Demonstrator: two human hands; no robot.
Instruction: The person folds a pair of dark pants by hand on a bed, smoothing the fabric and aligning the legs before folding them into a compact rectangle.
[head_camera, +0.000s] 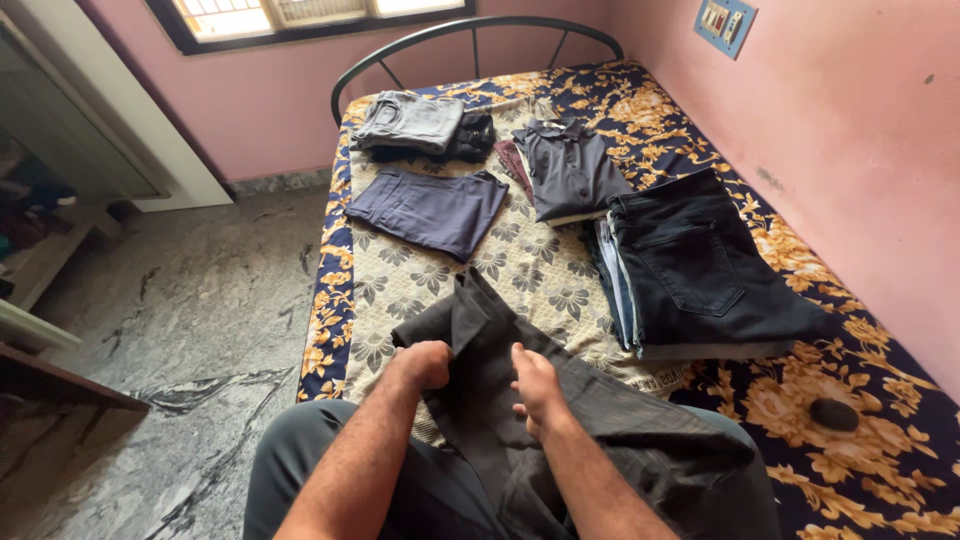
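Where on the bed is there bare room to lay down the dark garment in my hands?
Bare patterned sheet lies between the folded navy shorts, the dark jeans stack and the dark grey trousers in both hands. The orange floral bedspread at right is open except for a small dark lump. The headboard end is crowded.

Both hands' grip (480, 375) on dark trousers (560, 420)

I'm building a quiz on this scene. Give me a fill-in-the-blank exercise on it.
1. Both hands, left hand and right hand, grip a dark ____ garment.
2. The bed has a bedspread with a ____ pattern.
3. The stack of jeans lies on the side nearest the ____ wall.
4. The folded grey clothes sit nearest the metal ____.

Missing words: grey; floral; pink; headboard
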